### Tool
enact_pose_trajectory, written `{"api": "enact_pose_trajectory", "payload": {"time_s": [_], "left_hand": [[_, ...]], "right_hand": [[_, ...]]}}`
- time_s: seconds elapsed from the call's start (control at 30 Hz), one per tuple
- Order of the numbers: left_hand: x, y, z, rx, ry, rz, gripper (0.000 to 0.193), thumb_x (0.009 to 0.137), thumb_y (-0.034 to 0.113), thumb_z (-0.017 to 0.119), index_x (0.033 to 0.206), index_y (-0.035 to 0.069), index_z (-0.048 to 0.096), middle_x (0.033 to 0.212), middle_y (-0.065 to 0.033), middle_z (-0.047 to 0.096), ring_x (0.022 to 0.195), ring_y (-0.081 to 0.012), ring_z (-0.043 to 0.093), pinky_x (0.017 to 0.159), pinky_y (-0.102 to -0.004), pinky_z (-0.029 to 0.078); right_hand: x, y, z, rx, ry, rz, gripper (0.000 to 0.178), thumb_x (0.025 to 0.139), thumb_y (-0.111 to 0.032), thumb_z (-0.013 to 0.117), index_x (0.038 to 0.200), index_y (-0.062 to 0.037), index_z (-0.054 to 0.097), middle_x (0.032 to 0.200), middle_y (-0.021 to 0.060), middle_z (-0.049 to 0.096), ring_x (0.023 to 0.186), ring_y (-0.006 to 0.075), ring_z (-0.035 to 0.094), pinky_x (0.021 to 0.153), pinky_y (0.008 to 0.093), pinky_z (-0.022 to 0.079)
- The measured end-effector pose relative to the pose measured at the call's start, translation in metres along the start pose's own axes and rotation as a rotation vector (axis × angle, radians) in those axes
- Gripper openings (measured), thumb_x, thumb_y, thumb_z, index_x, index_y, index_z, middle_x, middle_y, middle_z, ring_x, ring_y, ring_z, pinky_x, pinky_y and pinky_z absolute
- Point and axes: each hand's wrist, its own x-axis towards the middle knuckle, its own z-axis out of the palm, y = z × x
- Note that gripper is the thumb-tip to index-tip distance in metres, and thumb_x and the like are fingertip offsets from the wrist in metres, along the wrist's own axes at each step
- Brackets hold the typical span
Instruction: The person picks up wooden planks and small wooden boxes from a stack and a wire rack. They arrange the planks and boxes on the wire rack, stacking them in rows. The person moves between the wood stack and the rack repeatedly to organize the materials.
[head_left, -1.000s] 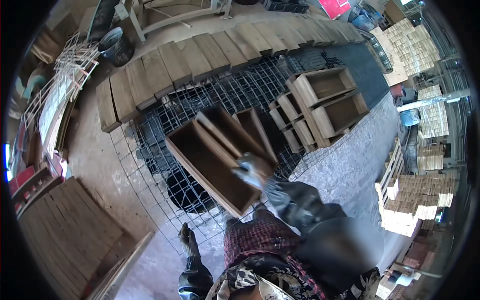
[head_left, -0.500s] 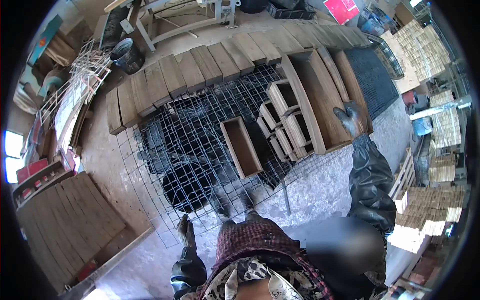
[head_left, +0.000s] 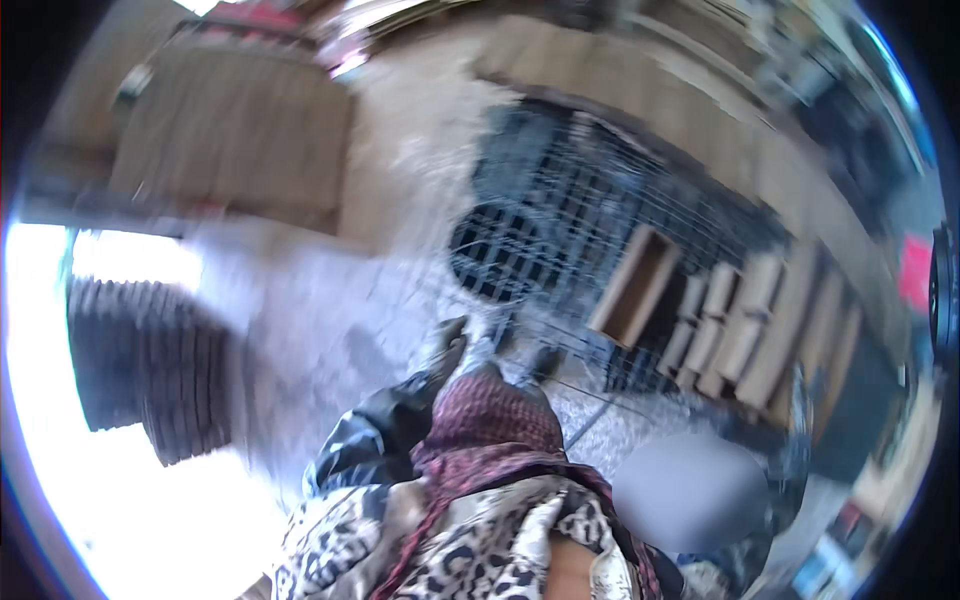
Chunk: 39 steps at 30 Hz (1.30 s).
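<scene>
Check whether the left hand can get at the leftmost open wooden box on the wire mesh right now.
Likely yes, with a lean past the legs: the left hand hangs short of the open wooden box, but nothing visibly covers its open top.

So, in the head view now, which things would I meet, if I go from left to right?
Dark ridged stack, left hand, single open wooden box, row of wooden boxes, pink sheet.

At left are a dark ridged stack (head_left: 165, 365) and a brown planked panel (head_left: 240, 130).
</scene>
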Motion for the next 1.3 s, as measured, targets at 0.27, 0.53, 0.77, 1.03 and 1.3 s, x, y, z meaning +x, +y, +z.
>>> {"api": "enact_pose_trajectory", "payload": {"time_s": [0.27,0.53,0.77,1.03,1.3], "left_hand": [[-0.032,-0.032,-0.004,-0.360,-0.143,-0.109,0.037,0.083,0.017,0.047,0.116,0.001,0.044,0.115,-0.0124,0.046,0.106,-0.0204,0.044,0.089,-0.0300,0.034],[-0.022,-0.116,-0.072,0.021,0.124,0.072,0.038,0.081,0.017,0.048,0.117,0.006,0.045,0.109,-0.0174,0.049,0.101,-0.0300,0.047,0.086,-0.0325,0.036],[0.002,-0.214,-0.201,-0.144,0.115,-0.088,0.040,0.081,0.019,0.049,0.118,0.005,0.044,0.113,-0.0159,0.049,0.105,-0.0268,0.047,0.088,-0.0323,0.036],[0.064,-0.301,-0.384,-0.194,0.318,-0.090,0.045,0.078,0.011,0.051,0.122,0.009,0.041,0.114,-0.0169,0.048,0.105,-0.0247,0.048,0.085,-0.0321,0.039],[0.149,-0.258,-0.360,-0.218,0.053,0.049,0.048,0.082,0.008,0.050,0.126,0.005,0.034,0.115,-0.0113,0.047,0.104,-0.0175,0.046,0.089,-0.0286,0.035]], "right_hand": [[-0.009,-0.042,-0.025,0.009,0.678,-0.348,0.049,0.084,-0.029,0.049,0.120,0.0017,0.035,0.120,0.0230,0.036,0.113,0.0332,0.036,0.093,0.0407,0.033],[-0.075,-0.213,-0.058,0.303,0.817,-0.549,0.046,0.083,-0.023,0.049,0.119,0.0019,0.035,0.118,0.0227,0.038,0.109,0.0330,0.039,0.091,0.0410,0.034],[-0.157,-0.410,-0.079,0.390,0.790,-0.625,0.043,0.083,-0.017,0.050,0.119,0.0021,0.035,0.116,0.0224,0.040,0.106,0.0328,0.042,0.089,0.0412,0.035],[-0.250,-0.626,-0.129,0.568,0.348,-0.754,0.047,0.077,-0.008,0.052,0.120,0.0003,0.035,0.115,0.0213,0.042,0.104,0.0344,0.044,0.090,0.0420,0.034],[-0.273,-0.600,-0.063,0.617,0.175,-0.456,0.045,0.076,-0.005,0.051,0.119,0.0001,0.037,0.116,0.0188,0.042,0.109,0.0316,0.040,0.092,0.0363,0.032]]}}
